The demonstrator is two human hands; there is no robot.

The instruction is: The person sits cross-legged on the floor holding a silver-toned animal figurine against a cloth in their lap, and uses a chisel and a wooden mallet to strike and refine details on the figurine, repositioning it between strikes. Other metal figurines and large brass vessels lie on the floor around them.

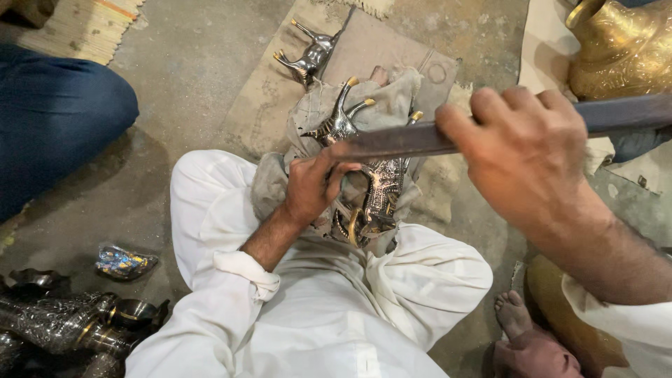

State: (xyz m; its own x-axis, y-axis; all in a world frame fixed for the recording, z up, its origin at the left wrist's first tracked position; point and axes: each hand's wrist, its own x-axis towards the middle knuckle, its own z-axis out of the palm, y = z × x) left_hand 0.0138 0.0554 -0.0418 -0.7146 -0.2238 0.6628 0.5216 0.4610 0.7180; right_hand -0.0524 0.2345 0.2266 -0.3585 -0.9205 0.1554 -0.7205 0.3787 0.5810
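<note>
Bracing a metal animal figure point(364, 175) on a grey cloth point(392, 98) across the lap, legs pointing far, near the middle of the scene. Left hand point(311, 185) gripping it, fingers curled tight around the body. Right hand point(521, 150) clamping the long flat file point(420, 138), fingers pressed together around the bar, tip lying across the figure.

Handling, as judged: likely cast metal, stiff and fairly heavy for its size; polished and embossed surface probably slippery, cloth helping the hold. Thin legs with gold tips looking like the weakest parts; gripping best at the thick body.

Counting: one figure in hand, one more figure point(308, 52) lying far on cardboard point(266, 98); one file; one large brass vessel point(619, 49) far right; several dark engraved metal pieces point(63, 322) near left, number unclear.
</note>
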